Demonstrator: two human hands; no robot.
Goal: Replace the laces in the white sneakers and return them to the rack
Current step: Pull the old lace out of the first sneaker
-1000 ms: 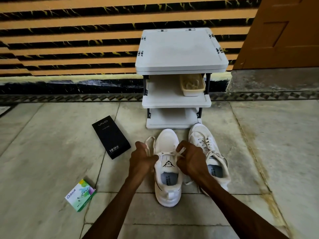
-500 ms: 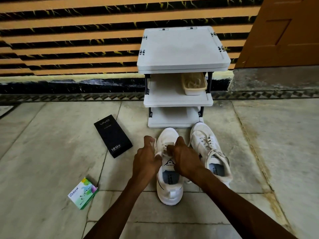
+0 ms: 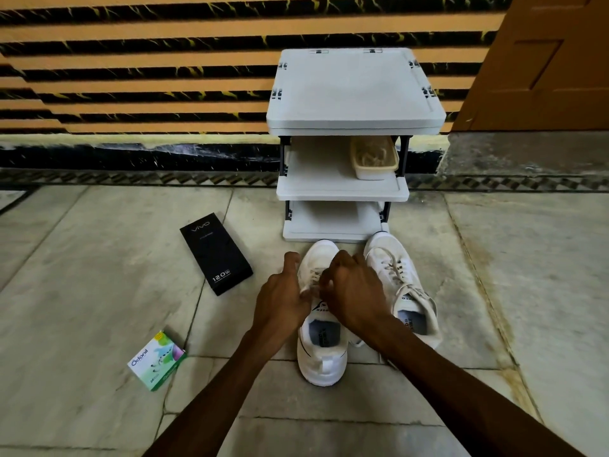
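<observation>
Lacing the left white sneaker [image 3: 324,357], on the floor [image 3: 99,258] before the rack [image 3: 342,189] | I see left hand [image 3: 283,298] and right hand [image 3: 352,291] both pinching its lace [image 3: 314,275] | next, I'd guess: feed an eyelet, tiny target

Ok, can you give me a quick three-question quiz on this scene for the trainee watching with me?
1. True or false: the left hand and right hand are both at the laces of the sneaker nearer the black box.
2. Which shelf of the rack holds the beige basket? A top, B middle, C bottom.
3. Fill in: the green box lies to the ___ of that sneaker.

Key: 1 true; 2 B; 3 left.
</observation>
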